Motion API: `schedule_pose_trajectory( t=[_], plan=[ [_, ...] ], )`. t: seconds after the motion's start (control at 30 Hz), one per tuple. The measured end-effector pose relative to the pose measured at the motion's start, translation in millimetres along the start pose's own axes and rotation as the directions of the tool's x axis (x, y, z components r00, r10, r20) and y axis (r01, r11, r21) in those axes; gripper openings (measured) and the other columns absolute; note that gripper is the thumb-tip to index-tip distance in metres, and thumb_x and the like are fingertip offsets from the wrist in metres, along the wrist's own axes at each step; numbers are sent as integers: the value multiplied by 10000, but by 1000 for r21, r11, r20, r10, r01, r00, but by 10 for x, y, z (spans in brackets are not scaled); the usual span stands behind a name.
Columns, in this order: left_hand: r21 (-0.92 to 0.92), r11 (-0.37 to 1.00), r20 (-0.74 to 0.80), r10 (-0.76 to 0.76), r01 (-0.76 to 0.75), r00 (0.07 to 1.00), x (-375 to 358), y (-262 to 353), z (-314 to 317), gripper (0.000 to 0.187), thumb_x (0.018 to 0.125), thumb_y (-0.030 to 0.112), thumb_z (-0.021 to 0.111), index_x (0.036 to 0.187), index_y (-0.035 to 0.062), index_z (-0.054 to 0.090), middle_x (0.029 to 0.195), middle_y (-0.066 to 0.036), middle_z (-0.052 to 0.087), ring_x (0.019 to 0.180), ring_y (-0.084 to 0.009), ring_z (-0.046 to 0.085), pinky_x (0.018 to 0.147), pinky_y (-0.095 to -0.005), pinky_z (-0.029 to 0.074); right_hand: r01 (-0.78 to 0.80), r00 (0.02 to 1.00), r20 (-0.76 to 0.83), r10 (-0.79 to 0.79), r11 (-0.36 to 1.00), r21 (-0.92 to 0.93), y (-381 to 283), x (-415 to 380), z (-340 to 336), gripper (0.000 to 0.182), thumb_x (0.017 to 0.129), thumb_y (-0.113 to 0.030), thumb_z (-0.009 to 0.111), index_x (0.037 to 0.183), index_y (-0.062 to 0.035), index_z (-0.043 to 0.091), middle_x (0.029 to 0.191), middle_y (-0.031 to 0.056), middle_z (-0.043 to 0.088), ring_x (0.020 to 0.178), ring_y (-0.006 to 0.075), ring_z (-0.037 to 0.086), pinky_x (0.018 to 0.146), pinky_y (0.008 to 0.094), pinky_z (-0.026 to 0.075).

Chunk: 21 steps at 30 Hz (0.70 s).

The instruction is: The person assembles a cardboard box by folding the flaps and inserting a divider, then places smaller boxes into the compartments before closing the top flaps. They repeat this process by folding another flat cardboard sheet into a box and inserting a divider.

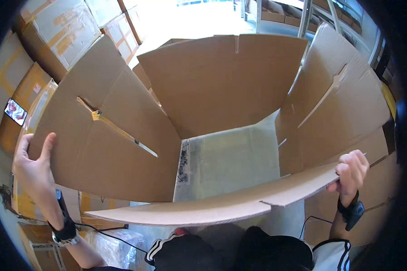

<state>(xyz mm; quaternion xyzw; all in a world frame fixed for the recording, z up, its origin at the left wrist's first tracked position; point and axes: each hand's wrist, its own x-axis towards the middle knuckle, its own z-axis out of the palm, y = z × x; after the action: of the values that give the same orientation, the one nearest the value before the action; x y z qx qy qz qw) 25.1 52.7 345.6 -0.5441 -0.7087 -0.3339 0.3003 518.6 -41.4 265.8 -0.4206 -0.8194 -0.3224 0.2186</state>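
Observation:
A large brown cardboard box (221,86) stands in front of me with its tall flaps raised and its top open. My left hand (34,165) holds the outer edge of the left flap (117,108), thumb on the inner face and fingers behind it. The near flap (230,198) leans toward me, and my right hand (350,171) has its fingers curled over that flap's right corner. Yellowish tape (96,115) hangs by the slit in the left panel. Pale, smooth floor-like material (230,162) shows at the bottom, between the walls.
Taped cartons (61,34) are stacked at the left, with a lit phone (16,111) resting against them. Metal shelving (305,18) holding boxes stands at the back right. Plastic-wrapped goods (111,248) and a black cable (117,237) lie near my legs.

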Motion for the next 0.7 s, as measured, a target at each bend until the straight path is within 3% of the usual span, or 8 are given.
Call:
schedule_pose_trajectory(
  t=[0.13,0.23,0.33,0.37,0.4,0.47,0.57,0.7],
  plan=[
    [-32,998,186,-54,61,981,-35,315,-132,327,770,257,712,983,32,607,964,-85,651,853,-179,607,771,-283,458,-106,993,-41,107,994,24,117,-160,-1,565,855,-599,345,636,-78,314,611,74,378,485,223,391,449,339,287],
    [-414,907,222,180,-75,958,-209,296,-291,361,858,218,608,1167,47,531,1150,-124,581,1033,-198,560,867,-304,432,-90,996,35,87,992,91,80,-205,1,571,875,-591,313,627,-76,309,604,74,374,480,225,384,448,342,276],
    [-662,739,510,318,128,800,-319,495,-607,524,889,280,536,1314,14,381,1292,-173,464,1166,-227,477,971,-351,370,-117,993,32,114,983,139,141,-122,74,586,884,-589,296,611,-71,300,593,75,368,468,223,374,443,343,268],
    [-699,672,569,316,244,759,-339,549,-629,895,737,548,638,1333,-46,334,1323,-217,415,1238,-288,396,1056,-393,241,-100,995,-3,102,982,162,176,-108,149,585,903,-566,303,591,-72,291,571,73,362,449,223,362,439,342,260],
    [-743,609,562,340,279,754,-365,596,-603,896,739,559,619,1335,-44,328,1325,-224,409,1242,-293,391,1059,-398,234,-89,996,-1,91,977,193,214,-105,182,578,903,-554,313,584,-73,288,563,72,360,445,224,359,438,340,260],
    [-882,414,405,420,225,812,-396,643,-434,900,742,581,581,1339,-39,317,1328,-237,397,1250,-304,380,1065,-408,222,-65,998,3,66,966,252,256,-90,212,566,904,-531,333,571,-76,280,545,69,356,437,224,354,436,336,259],
    [-998,64,8,461,-24,887,-415,751,-37,908,748,613,524,1344,-33,300,1333,-257,380,1262,-319,365,1074,-423,204,-102,995,35,96,941,323,246,-66,188,559,871,-543,396,563,-79,349,533,58,414,436,214,386,440,324,275],
    [-953,-212,-290,446,-215,847,-315,854,335,922,755,657,448,1352,-25,277,1339,-283,356,1277,-340,344,1086,-443,179,-39,998,59,22,953,301,219,-67,123,555,815,-576,498,573,-82,425,535,47,458,443,205,425,446,322,294]
  ],
)
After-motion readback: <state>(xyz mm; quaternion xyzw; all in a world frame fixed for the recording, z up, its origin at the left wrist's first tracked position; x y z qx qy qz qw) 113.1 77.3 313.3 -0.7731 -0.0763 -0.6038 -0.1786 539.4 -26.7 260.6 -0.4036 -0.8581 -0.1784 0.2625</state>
